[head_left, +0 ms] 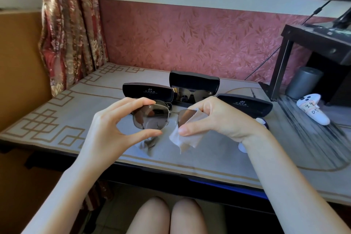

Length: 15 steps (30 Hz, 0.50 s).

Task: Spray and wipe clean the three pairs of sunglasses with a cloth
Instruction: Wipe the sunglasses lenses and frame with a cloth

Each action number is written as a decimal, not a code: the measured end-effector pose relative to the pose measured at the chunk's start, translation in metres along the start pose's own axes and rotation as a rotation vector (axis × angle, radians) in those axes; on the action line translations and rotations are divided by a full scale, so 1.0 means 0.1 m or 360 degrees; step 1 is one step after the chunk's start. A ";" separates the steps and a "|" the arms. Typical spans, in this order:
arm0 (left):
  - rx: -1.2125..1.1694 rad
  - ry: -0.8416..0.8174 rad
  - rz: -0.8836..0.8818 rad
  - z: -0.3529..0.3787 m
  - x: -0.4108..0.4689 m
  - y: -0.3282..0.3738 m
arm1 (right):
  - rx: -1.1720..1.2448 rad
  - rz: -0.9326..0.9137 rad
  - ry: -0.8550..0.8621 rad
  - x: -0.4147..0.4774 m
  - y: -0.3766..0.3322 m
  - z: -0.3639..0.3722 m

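At frame centre, above the table [57, 112], our left hand [106, 125] pinches the sunglasses [150, 118] by one lens rim, forefinger on top, thumb below. Our right hand [214, 118] pinches a cloth [187, 139] over the other lens, thumb in front, fingers curled behind. Behind them sit three black cases [148, 91]; the open middle one holds a second pair [191, 96].

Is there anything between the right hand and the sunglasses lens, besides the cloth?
Nothing else visible. Only the cloth lies between the right hand and the sunglasses; the left hand pinches the other lens rim, off to the side.
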<state>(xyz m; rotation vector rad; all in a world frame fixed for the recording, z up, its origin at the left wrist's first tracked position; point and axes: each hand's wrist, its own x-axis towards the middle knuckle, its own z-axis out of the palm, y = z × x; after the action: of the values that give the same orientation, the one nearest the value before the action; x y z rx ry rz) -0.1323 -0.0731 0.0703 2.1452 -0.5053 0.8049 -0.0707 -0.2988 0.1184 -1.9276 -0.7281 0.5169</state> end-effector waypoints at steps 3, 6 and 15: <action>0.0008 -0.0005 0.0012 0.01 0.00 0.02 | -0.0076 0.0020 0.0016 -0.01 0.01 -0.01; 0.0016 -0.0030 0.0028 0.02 0.01 0.04 | -0.0138 0.0042 -0.0050 -0.05 0.01 -0.04; -0.0031 -0.0020 0.0015 0.02 0.01 0.00 | -0.0043 0.0070 -0.0072 -0.12 0.07 -0.19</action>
<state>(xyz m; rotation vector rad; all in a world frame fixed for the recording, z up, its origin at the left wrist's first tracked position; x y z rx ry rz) -0.1315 -0.0747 0.0701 2.1326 -0.5282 0.7886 -0.0656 -0.3214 0.1209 -1.9661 -0.7263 0.5821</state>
